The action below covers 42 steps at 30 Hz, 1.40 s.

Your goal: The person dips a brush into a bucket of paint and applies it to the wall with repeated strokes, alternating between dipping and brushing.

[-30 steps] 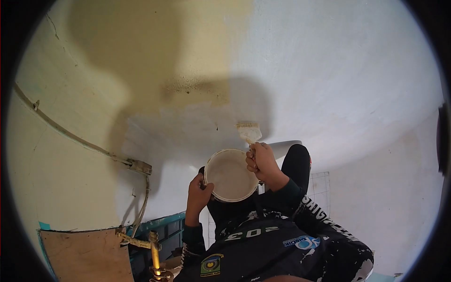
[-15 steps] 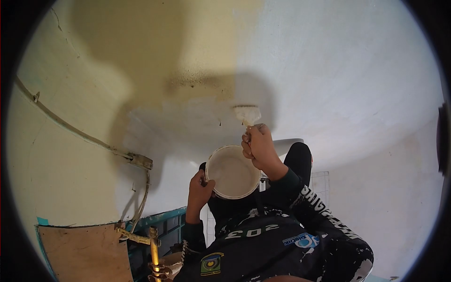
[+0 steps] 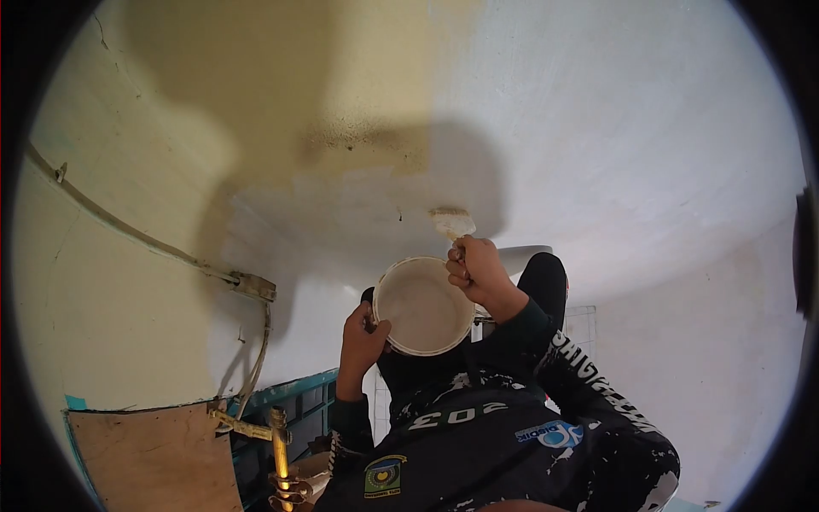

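Note:
My right hand (image 3: 480,271) is closed round the handle of a paintbrush (image 3: 453,224), whose wide, whitish head is at the wall (image 3: 580,145). Whether the bristles press on the surface is hard to tell. With thumb over the rim and fingers outside, my left hand (image 3: 362,346) grips a round white bucket (image 3: 422,305) at its left side. Pale paint seems to coat the inside of the bucket. White covers the wall around and right of the brush, while a yellowish patch (image 3: 380,77) with dark specks lies above and to the left.
A cable conduit (image 3: 128,230) runs along the left wall to a junction box (image 3: 254,288), with wires hanging below. At lower left are a wooden board (image 3: 153,456), a teal frame (image 3: 299,397) and a yellow metal pole (image 3: 280,452). My raised knee (image 3: 543,282) is behind my right arm.
My right hand and the brush have moved slightly down and to the right across the white area. The bucket has risen a little in view, still held by my left hand.

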Each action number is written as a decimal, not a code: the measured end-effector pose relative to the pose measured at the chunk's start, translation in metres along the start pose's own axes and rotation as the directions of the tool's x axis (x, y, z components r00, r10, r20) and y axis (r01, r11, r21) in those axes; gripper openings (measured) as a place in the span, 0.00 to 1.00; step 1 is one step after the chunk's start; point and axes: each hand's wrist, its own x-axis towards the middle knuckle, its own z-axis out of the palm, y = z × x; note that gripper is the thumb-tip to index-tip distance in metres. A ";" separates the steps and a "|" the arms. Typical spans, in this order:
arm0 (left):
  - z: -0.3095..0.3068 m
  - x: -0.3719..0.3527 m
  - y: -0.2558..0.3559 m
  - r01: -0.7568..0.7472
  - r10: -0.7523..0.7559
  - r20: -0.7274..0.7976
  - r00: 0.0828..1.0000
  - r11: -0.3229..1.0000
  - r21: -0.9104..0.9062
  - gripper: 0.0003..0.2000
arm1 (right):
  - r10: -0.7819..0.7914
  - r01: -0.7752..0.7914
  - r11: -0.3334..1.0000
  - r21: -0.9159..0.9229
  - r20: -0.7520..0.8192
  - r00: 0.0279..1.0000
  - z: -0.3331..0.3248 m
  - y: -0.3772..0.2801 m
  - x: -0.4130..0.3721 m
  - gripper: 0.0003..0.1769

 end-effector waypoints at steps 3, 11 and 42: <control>-0.001 0.000 -0.002 -0.004 0.004 -0.006 1.000 0.999 -0.037 0.10 | 0.042 -0.042 0.999 0.014 0.005 0.999 0.003 -0.008 0.013 0.09; -0.004 0.000 -0.009 -0.021 0.020 -0.005 1.000 1.000 -0.013 0.06 | -0.186 0.182 0.978 -0.099 -0.030 0.982 0.029 0.002 -0.023 0.09; 0.001 0.009 -0.007 0.014 -0.014 0.019 1.000 1.000 -0.023 0.07 | -0.273 0.405 -0.073 -0.912 0.409 0.871 -0.028 -0.086 -0.056 0.14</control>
